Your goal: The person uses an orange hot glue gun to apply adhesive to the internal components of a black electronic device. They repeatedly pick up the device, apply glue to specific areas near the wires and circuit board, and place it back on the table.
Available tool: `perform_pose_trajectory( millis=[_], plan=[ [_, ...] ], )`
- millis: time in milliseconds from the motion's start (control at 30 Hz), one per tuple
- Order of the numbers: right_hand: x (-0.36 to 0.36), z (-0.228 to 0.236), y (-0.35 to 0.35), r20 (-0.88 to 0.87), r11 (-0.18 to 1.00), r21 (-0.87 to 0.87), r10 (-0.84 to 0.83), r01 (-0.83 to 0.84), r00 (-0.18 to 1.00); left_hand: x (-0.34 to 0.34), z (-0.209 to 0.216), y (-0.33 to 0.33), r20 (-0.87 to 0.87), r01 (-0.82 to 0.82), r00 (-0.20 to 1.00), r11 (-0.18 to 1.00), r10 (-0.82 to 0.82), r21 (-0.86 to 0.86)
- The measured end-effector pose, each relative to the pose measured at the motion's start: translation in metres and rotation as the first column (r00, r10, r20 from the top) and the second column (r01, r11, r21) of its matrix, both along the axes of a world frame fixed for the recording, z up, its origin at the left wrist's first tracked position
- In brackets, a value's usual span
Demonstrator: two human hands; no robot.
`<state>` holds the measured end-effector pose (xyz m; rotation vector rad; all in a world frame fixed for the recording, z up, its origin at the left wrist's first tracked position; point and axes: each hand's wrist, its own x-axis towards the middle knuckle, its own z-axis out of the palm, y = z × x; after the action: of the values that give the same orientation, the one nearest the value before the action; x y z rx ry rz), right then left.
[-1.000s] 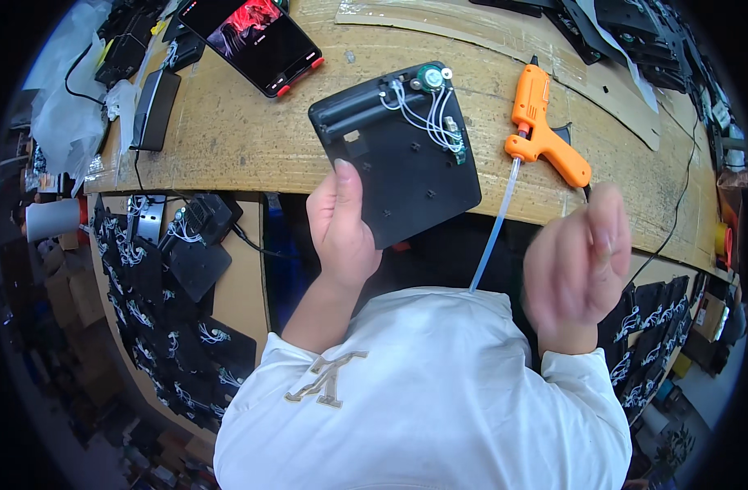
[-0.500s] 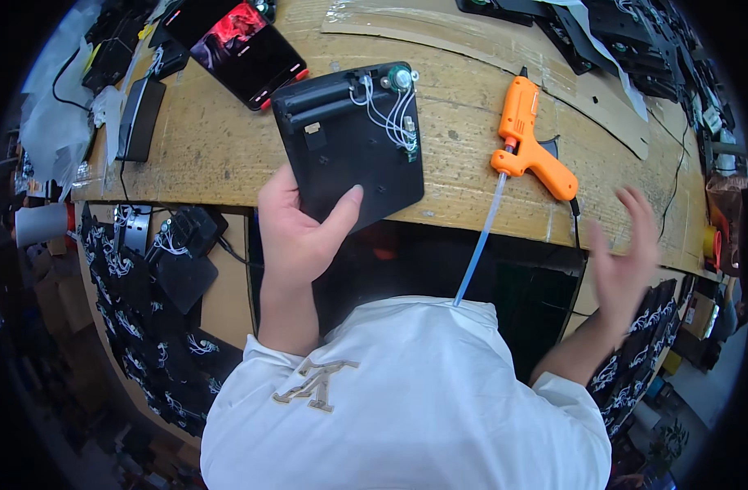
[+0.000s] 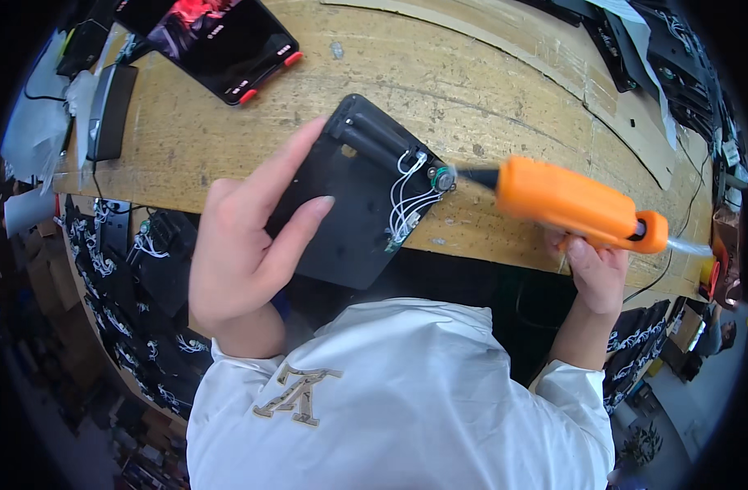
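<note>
In my left hand [image 3: 247,237] is a flat black plastic panel [image 3: 333,224], gripped at its left edge between thumb and fingers and tilted at the table's front edge. White wires [image 3: 402,192] run along its right side, from a round green-rimmed part [image 3: 444,178] to a small green circuit board [image 3: 395,237]. My right hand [image 3: 594,269] is closed round the handle of an orange hot glue gun [image 3: 574,200], blurred by motion. The gun's black nozzle [image 3: 478,176] points left, right by the round part; whether they touch I cannot tell. A clear glue stick [image 3: 688,247] sticks out of its rear.
A phone [image 3: 227,49] with red corners lies at the back left of the wooden table [image 3: 390,65], near a dark box [image 3: 111,113]. Flat cardboard [image 3: 553,73] and black parts [image 3: 610,49] are at the back right. More wired black panels [image 3: 121,318] stand at the lower left.
My right hand has picked up the glue gun from the table and brought its nozzle to the panel. The left hand has turned the panel clockwise and shifted its own grip along the edge.
</note>
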<state>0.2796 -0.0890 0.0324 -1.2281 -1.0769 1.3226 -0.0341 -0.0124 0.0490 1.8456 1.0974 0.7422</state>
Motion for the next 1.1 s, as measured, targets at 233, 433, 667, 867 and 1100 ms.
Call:
perform_pose_trajectory(
  millis=[233, 433, 667, 867, 1100],
  plan=[
    [-0.004, -0.016, 0.011, -0.11, 0.994, 0.087, 0.082, -0.073, 0.991, -0.002, 0.006, 0.024, -0.191, 0.122, 0.974, 0.992, -0.124, -0.021],
    [-0.031, 0.003, -0.003, 0.59, 0.947, 0.229, 0.051, -0.227, 0.806, 0.007, 0.036, 0.031, -0.473, 0.227, 0.866, 0.971, -0.163, 0.082],
    [-0.054, -0.005, -0.011, 0.74, 0.855, 0.396, -0.082, -0.333, 0.668, 0.018, 0.049, 0.019, -0.551, 0.171, 0.828, 0.983, -0.106, 0.068],
    [-0.055, -0.01, -0.014, 0.752, 0.841, 0.441, -0.155, -0.314, 0.641, 0.015, 0.046, 0.015, -0.561, 0.166, 0.824, 0.98, -0.075, 0.112],
    [-0.058, -0.013, -0.014, 0.751, 0.842, 0.451, -0.178, -0.297, 0.636, 0.016, 0.045, 0.014, -0.544, 0.121, 0.837, 0.99, -0.059, 0.077]
  ],
)
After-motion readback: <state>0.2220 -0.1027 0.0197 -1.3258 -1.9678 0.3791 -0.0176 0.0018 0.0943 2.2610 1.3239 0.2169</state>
